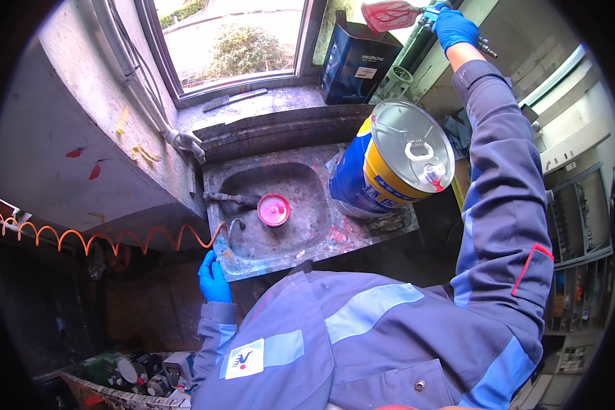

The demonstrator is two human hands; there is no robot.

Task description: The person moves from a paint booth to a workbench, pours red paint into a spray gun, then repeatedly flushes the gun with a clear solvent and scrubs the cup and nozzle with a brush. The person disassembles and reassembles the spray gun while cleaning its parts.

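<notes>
At the upper right, my right hand, in a blue glove, is closed around a spray gun. The gun's pinkish, stained cup points left, and the raised arm stretches past a large bucket. My left hand, also gloved in blue, is at the near left corner of a paint-stained sink. Its fingers look stretched and apart, with nothing visible in them. Inside the basin stands a small round container with pink paint in it, beside the tap.
The blue and yellow bucket with a metal lid stands on the sink's right side. An orange coiled hose runs left from the sink. On the windowsill are a brush and a dark box. Assorted items fill a bin below left.
</notes>
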